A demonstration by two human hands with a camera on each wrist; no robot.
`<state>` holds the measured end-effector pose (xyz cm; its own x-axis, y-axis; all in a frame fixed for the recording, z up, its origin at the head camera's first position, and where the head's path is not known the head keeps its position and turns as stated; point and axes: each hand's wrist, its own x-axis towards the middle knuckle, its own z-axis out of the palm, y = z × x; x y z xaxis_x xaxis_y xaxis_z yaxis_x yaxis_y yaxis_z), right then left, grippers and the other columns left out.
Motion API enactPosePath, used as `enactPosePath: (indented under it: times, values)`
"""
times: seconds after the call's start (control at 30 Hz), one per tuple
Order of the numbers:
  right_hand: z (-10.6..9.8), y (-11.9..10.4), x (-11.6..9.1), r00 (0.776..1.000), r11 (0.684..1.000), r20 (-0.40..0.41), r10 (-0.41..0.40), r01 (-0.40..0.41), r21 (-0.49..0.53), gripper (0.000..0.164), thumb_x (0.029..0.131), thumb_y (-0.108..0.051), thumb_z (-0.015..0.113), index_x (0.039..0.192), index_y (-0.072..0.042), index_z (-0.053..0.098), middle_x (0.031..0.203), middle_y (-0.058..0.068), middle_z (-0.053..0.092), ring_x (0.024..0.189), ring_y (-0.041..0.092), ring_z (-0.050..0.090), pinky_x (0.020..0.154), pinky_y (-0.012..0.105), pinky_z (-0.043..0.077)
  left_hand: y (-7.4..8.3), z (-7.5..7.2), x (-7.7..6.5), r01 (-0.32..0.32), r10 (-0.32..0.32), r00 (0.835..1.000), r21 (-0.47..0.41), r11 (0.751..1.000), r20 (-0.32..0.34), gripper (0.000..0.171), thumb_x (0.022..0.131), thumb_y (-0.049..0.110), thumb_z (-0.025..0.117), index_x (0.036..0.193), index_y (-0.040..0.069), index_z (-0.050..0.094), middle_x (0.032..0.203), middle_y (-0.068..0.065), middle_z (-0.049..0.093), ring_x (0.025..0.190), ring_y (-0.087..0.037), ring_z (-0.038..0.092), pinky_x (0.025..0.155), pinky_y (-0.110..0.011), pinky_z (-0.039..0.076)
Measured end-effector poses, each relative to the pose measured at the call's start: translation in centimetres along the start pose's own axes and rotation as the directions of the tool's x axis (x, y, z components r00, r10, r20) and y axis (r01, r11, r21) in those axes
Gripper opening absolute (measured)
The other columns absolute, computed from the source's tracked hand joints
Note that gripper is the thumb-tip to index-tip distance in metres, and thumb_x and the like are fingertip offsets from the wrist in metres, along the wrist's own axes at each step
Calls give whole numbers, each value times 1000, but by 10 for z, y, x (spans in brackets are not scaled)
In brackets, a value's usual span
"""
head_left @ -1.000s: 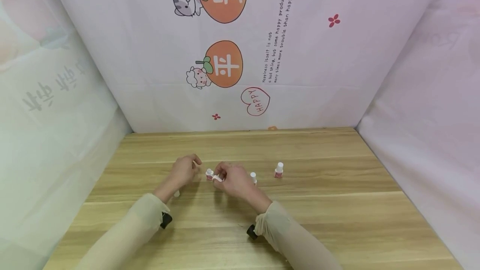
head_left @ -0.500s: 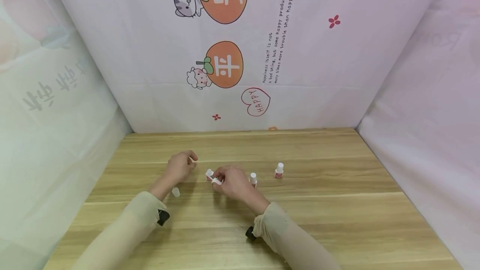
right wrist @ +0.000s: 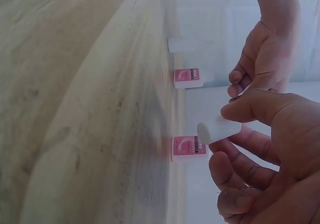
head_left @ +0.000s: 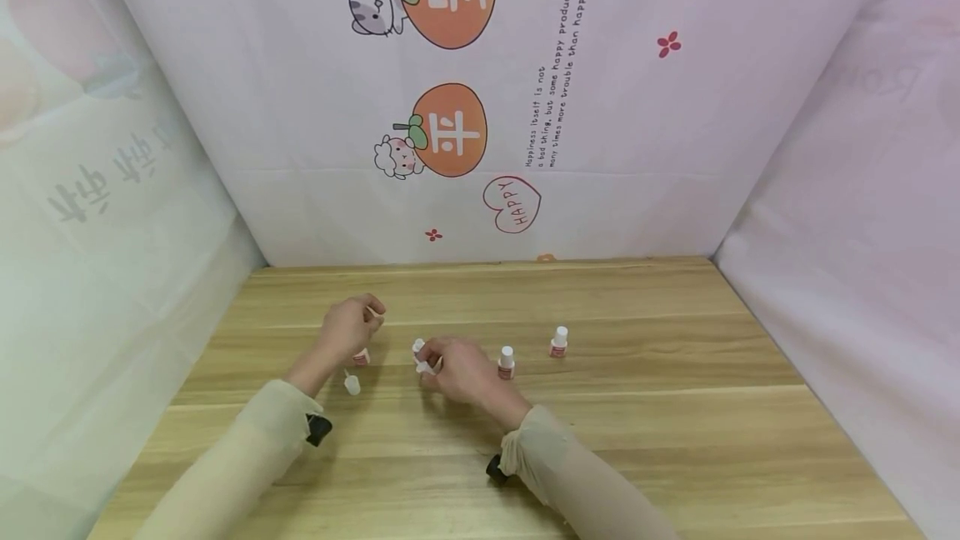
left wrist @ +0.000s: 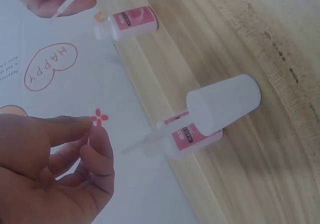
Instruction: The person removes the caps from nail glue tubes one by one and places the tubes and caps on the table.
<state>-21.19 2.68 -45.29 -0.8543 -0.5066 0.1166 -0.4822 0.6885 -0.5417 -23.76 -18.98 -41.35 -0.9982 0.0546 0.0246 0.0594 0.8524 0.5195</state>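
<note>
My right hand (head_left: 460,371) pinches a white brush cap (right wrist: 218,130) between thumb and fingers, just in front of an uncapped small white bottle (head_left: 417,347) with a pink label. In the left wrist view, the cap's thin brush points away from the hand. My left hand (head_left: 350,330) is raised to the left, fingers loosely curled and thumb near the index tip, with nothing visible in them. Close below it stands another uncapped bottle (head_left: 362,357), partly hidden in the head view. A second brush cap (left wrist: 225,104) stands on the table before that bottle, brush upward.
Two capped bottles stand to the right: one capped bottle (head_left: 506,362) near my right wrist and another capped bottle (head_left: 558,342) farther right. The wooden table (head_left: 675,407) is bounded by white printed cloth (head_left: 600,190) at the back and sides.
My left hand has moved left and slightly back, away from the middle bottle, revealing the left bottle and standing cap. My right hand has shifted slightly left and toward me, still holding its brush cap.
</note>
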Motion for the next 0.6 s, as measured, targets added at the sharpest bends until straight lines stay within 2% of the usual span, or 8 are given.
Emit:
enactPosePath:
  times: [0.23, 0.6]
  values:
    - [7, 0, 4, 999, 1000, 30, -16, 16, -24, 17, 84, -21, 75, 100, -20, 69, 90, -7, 71, 80, 4, 61, 73, 21, 47, -2, -7, 1, -19, 19, 1000, 24, 1000, -10, 20, 99, 14, 60, 113, 3, 66, 91, -11, 71, 62, -14, 55, 58, -27, 43]
    - [17, 2, 7, 998, 998, 57, -5, 8, -59, 17, 84, -21, 77, 98, -21, 68, 91, -8, 72, 79, 2, 61, 71, 20, 48, -4, -11, 4, -29, 30, 999, 21, 999, -40, 17, 97, 13, 61, 111, 3, 67, 96, -11, 72, 78, -20, 63, 75, -38, 49]
